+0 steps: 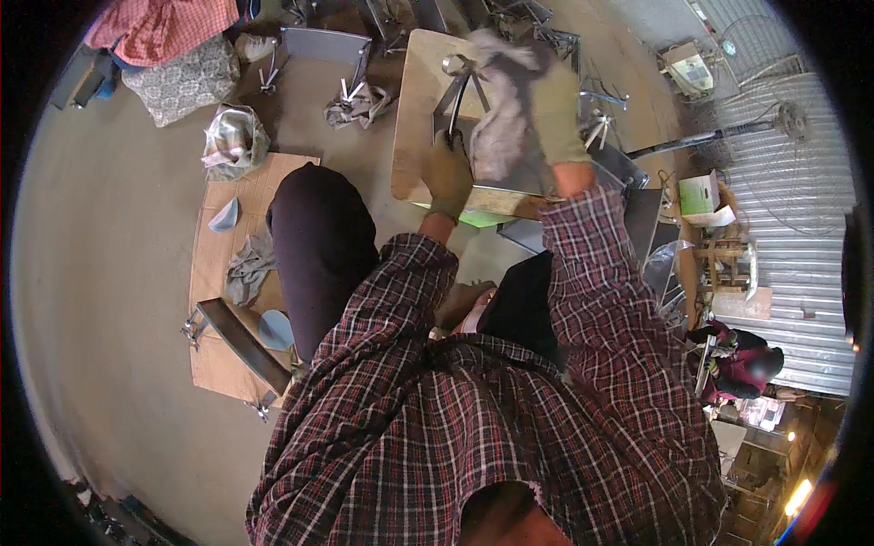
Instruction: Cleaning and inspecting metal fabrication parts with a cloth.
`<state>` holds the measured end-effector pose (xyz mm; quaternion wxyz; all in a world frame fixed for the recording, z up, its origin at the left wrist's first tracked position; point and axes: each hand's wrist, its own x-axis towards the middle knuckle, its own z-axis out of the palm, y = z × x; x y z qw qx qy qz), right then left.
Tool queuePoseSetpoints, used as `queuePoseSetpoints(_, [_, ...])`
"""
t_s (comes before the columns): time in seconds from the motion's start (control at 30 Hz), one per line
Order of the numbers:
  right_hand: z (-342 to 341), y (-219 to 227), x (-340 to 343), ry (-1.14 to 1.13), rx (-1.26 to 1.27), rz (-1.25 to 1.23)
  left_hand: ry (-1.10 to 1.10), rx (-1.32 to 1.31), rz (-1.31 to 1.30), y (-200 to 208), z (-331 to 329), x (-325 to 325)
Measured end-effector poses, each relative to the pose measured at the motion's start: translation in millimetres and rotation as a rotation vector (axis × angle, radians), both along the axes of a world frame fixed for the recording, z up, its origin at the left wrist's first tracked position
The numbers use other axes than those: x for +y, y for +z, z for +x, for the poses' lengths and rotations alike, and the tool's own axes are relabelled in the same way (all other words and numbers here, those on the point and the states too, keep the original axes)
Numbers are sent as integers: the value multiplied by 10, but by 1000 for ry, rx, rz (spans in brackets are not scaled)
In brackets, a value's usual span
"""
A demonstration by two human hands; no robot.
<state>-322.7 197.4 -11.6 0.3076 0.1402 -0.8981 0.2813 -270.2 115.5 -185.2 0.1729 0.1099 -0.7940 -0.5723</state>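
My left hand (447, 179), in a tan work glove, is closed around a dark curved metal part (460, 96) with a ring at its far end. The part rests over a wooden board (414, 136) in front of me. Just right of it, my right hand (557, 114), gloved too and smeared by motion, grips a greyish-pink cloth (498, 141). The cloth hangs over the board beside the metal part. The right hand's fingers are mostly hidden by blur and cloth.
Left of my knee, a cardboard sheet (211, 273) holds a grey metal bracket piece (244, 344) and a rag (250, 268). More metal frames (325, 45) lie ahead. To the right stand a fan (787, 120), a green-white box (701, 198) and another person (742, 364).
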Motion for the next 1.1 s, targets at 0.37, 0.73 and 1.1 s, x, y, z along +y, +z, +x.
queuePoseSetpoints(0.37, [628,-196,363,-336,93,661,-757,-468,1008,-106,131,540])
queuePoseSetpoints(0.73, [339,-677,487,-618,-99,24,-237,-56,483,-195,291,839])
queuePoseSetpoints(1.1, [192,-92,-83,-145,66,1151,-139,-62,371,-136,373,743])
